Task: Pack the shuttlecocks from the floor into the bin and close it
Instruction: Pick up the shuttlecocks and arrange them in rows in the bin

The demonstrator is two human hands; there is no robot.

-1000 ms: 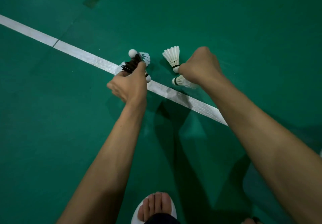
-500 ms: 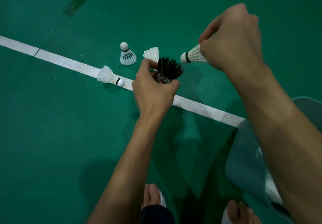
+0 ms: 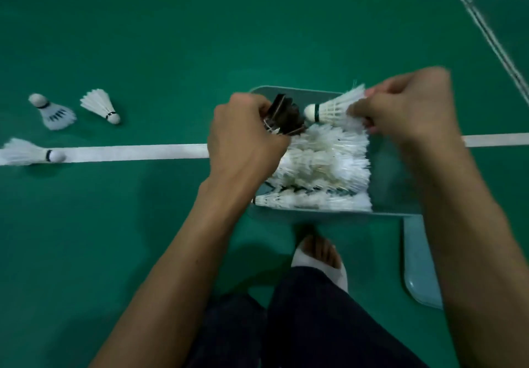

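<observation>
Left hand (image 3: 243, 138) clamped on a black shuttlecock (image 3: 283, 117), right hand (image 3: 406, 107) pinching the feather skirt of a white shuttlecock (image 3: 329, 108) with its cork pointing left; both sit over the far end of the open grey-green bin (image 3: 392, 178), above the packed white shuttlecocks (image 3: 317, 167). Bin's lid (image 3: 419, 264) lies on the green floor (image 3: 160, 38) at its near right corner. Three loose shuttlecocks remain well left of the bin: one (image 3: 54, 111) standing skirt-down, one (image 3: 100, 105) tipped beside it, one (image 3: 28, 152) lying on the white court line (image 3: 128, 152).
</observation>
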